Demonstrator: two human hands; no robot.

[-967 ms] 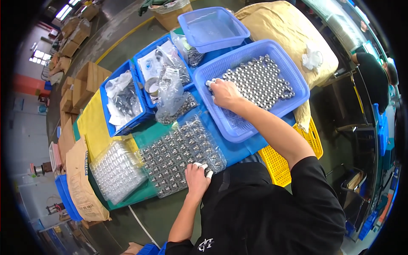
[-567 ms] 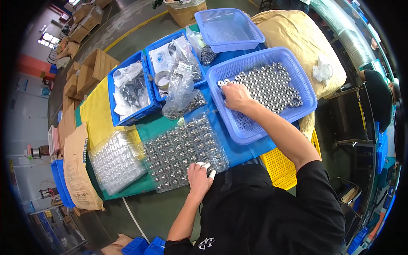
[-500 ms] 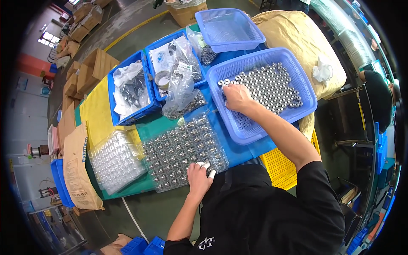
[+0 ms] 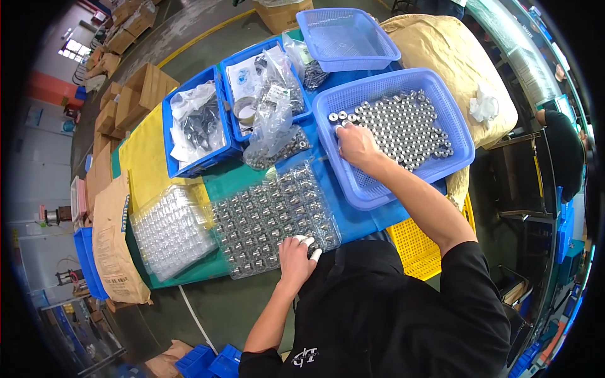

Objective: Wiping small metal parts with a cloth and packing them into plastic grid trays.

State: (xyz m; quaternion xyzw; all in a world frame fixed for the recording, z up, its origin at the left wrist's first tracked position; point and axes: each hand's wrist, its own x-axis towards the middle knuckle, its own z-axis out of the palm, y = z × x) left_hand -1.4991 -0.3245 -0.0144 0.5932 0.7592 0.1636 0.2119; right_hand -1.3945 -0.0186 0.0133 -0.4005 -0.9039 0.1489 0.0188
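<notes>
My right hand [image 4: 359, 146] reaches into a blue-violet plastic basket [image 4: 459, 138], at the left end of many small round metal parts [image 4: 403, 126] standing close together. Its fingers are curled down among the parts, and the tips are hidden. At the near right corner of a clear plastic blister tray [image 4: 265, 217] rests my left hand [image 4: 296, 259], with white covers on some fingertips. Small metal parts fill the tray's pockets. The left thumb and fingers close around a small dark spot at the tray's edge; what it is cannot be made out.
Stacked clear trays [image 4: 170, 233] lie to the left. Behind stand two blue bins [image 4: 232, 151] with bags, a bag of metal parts [image 4: 280, 151] and another blue-violet basket [image 4: 350, 65]. A yellow crate [image 4: 416, 252] sits below the table at right. Another person [image 4: 561, 151] is at far right.
The whole view has shifted slightly. My right hand stays at the left end of the parts in the basket, and my left hand stays at the tray's corner.
</notes>
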